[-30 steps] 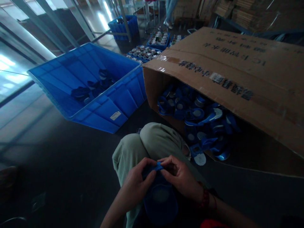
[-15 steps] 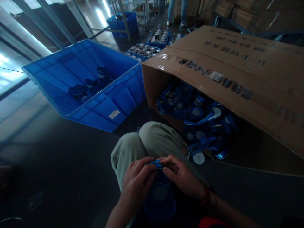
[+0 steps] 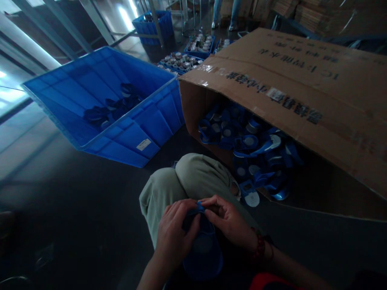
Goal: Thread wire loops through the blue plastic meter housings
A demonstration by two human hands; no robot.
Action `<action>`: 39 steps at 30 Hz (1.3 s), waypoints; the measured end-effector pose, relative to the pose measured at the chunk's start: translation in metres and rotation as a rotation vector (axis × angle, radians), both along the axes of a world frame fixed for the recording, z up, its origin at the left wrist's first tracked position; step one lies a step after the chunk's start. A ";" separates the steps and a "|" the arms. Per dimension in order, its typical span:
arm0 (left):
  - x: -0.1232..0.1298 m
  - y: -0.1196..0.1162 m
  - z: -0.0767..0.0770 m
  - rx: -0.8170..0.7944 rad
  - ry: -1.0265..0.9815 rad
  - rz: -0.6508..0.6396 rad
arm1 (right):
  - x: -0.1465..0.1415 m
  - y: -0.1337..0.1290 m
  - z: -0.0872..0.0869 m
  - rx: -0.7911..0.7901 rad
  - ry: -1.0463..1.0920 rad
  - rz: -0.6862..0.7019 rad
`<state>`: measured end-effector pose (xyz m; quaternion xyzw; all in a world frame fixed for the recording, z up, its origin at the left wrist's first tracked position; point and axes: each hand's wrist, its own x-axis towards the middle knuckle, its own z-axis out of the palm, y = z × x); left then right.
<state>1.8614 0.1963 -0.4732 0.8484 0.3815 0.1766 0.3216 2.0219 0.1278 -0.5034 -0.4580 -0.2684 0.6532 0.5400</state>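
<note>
**Blue plastic casing (image 3: 203,264) in two-handed grip**

Left hand (image 3: 175,231) and right hand (image 3: 231,221) both grip the casing's far end, close together. A beaded bracelet (image 3: 260,246) circles the right wrist. Green trousers (image 3: 196,173) cover the knees beyond. Ahead left, a blue plastic crate (image 3: 161,135) bears a white label (image 3: 143,144) and contains dark blue pieces (image 3: 113,106). Ahead right, a cardboard box (image 3: 290,72) lies with its opening toward the person, blue casings (image 3: 249,141) piled inside. Filled trays (image 3: 184,62) stand farther back.

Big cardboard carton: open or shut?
Open. The cardboard carton gapes on the side facing the knees, with blue plastic parts visible inside.
</note>
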 end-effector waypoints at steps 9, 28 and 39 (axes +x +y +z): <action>0.009 0.003 0.001 -0.097 0.038 0.057 | -0.001 0.000 -0.001 -0.002 -0.047 -0.019; -0.006 0.011 0.005 -0.447 0.009 0.122 | -0.005 -0.002 0.000 -0.042 -0.144 -0.070; -0.023 -0.012 -0.010 -0.283 -0.148 0.240 | -0.002 -0.002 0.002 0.105 -0.617 0.007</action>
